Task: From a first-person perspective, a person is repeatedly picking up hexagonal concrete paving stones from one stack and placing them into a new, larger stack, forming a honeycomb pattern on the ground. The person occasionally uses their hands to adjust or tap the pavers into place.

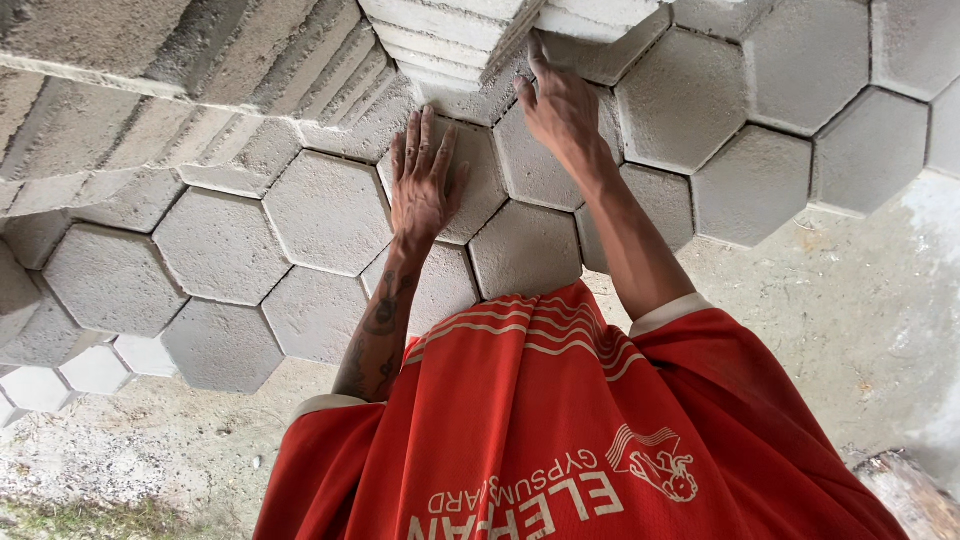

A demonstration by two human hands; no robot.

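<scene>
The view looks down over the person's red shirt [560, 440] onto a field of grey hexagonal pavers [330, 210] laid edge to edge on the ground. A stack [460, 40] of the same pavers stands at the far edge, with more stacked rows to the far left.

Left hand [422, 185]: fingers spread, palm flat on a laid paver [470, 190] just in front of the stack. It grips nothing.

Right hand [560, 110]: fingers extended up against the lower edge of the stack, the fingertips touching the underside of a tilted block. Whether the fingers have closed around that edge cannot be told.

Handling judgement: the blocks appear to be cast concrete, so they are likely heavy, rigid and rough-faced, giving good friction. Corners and edges may chip if knocked against neighbouring blocks. The best hold is likely on two opposite flat sides, or under the lower edge with the other hand steadying the top face.

Bare concrete floor [860, 320] lies to the right.
</scene>
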